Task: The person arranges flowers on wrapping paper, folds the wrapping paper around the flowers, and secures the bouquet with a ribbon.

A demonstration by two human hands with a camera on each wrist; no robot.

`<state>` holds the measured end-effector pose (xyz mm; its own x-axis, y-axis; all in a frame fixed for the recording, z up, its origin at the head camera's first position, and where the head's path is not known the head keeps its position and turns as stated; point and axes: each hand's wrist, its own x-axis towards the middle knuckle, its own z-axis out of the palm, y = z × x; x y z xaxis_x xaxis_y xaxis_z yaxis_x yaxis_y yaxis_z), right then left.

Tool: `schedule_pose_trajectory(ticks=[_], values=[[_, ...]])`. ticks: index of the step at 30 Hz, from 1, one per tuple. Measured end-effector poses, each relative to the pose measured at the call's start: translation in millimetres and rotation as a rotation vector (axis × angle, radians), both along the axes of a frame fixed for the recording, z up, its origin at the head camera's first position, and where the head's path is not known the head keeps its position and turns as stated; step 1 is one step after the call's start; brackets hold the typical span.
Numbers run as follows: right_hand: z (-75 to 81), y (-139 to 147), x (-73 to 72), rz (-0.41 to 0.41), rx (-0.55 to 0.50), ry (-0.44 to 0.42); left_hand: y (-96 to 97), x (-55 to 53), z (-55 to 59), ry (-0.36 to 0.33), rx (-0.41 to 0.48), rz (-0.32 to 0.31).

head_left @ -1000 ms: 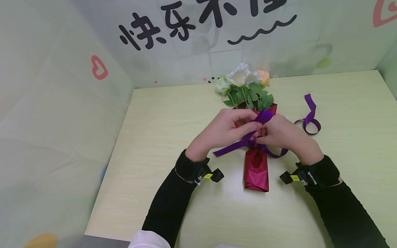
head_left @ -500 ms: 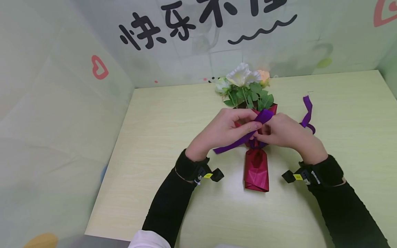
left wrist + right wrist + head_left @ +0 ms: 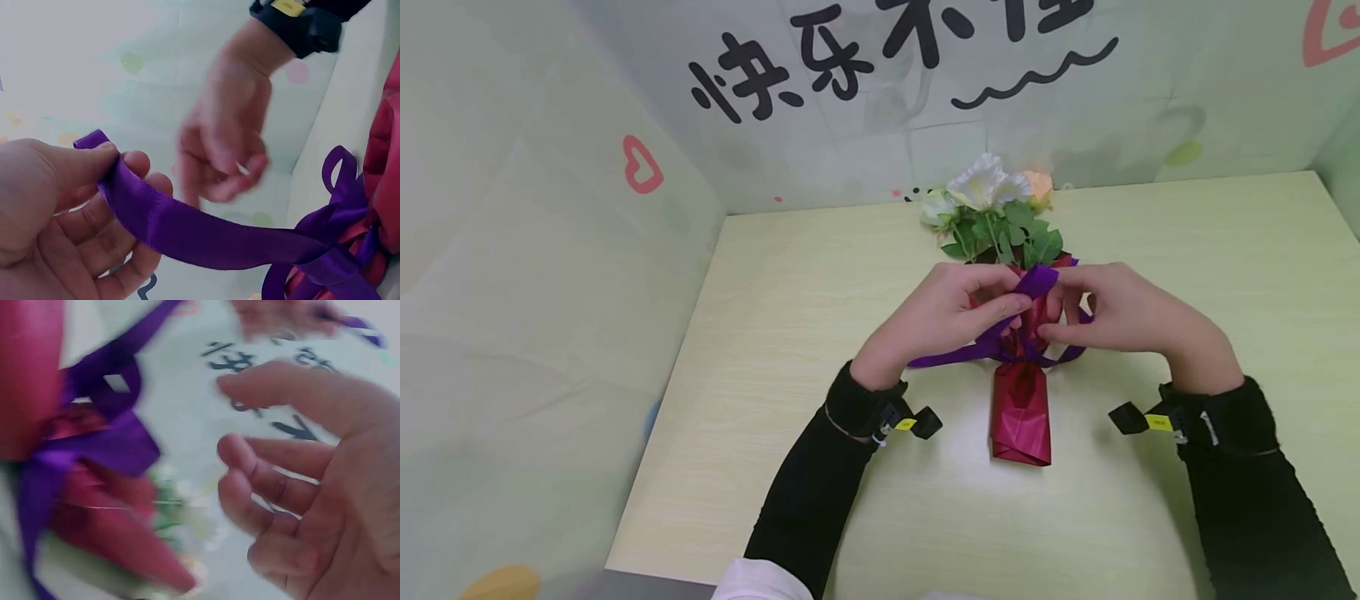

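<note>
A bouquet lies on the table, its white and peach flowers (image 3: 988, 187) at the far end and its stems in shiny red wrapping (image 3: 1021, 417). Purple ribbon (image 3: 1033, 287) is wound around the wrapping's narrow middle. My left hand (image 3: 943, 315) pinches a length of it between thumb and index finger; in the left wrist view that ribbon (image 3: 194, 234) runs taut-looking back to the knot. Beside the bouquet, my right hand (image 3: 1123, 308) hovers with thumb and fingers spread apart. The right wrist view, blurred, shows this hand (image 3: 337, 462) holding nothing, with a ribbon loop (image 3: 106, 450) near it.
The pale wooden table (image 3: 820, 275) meets a printed backdrop (image 3: 850, 142) with dark lettering just behind the flowers. A loose ribbon tail (image 3: 951, 358) sticks out left of the bouquet. Both wrists wear black bands with small cameras.
The right hand has drawn away to the right from the knot, its fingers parting. The curled ribbon end that lay right of the bouquet has been pulled in toward it. The left hand stays put.
</note>
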<state>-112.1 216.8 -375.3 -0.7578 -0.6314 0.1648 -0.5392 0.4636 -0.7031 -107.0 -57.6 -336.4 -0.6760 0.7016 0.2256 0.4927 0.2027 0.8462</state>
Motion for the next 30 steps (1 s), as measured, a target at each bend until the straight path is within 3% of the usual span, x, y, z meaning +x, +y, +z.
schedule_pose_trajectory(ticks=[4,9,14,17,20,24,27,30], values=[[15.2,11,6.5,-0.039,-0.166,0.126,2.3,-2.8,-4.5,0.058,-0.116,0.031],[24.3,9,11.6,-0.018,-0.27,0.159,5.9,-4.8,-9.4,0.061,-0.216,0.066],[24.4,2,10.7,0.026,-0.261,0.227,9.9,-8.1,-15.4,0.053,-0.234,0.033],[24.5,2,10.4,0.005,-0.211,0.296,8.6,-13.9,-20.4,0.032,-0.229,0.031],[24.9,5,10.8,-0.015,-0.184,0.306,3.8,-22.1,-27.1,0.023,-0.263,0.144],[23.7,8,11.4,-0.021,-0.153,0.265,-2.3,-31.9,-37.6,0.017,-0.423,0.334],[21.4,9,11.2,-0.028,-0.132,0.244,-2.9,-36.4,-46.2,-0.013,-0.555,0.353],[20.2,9,10.7,-0.043,-0.109,0.246,-1.1,-38.4,-54.4,-0.045,-0.616,0.332]])
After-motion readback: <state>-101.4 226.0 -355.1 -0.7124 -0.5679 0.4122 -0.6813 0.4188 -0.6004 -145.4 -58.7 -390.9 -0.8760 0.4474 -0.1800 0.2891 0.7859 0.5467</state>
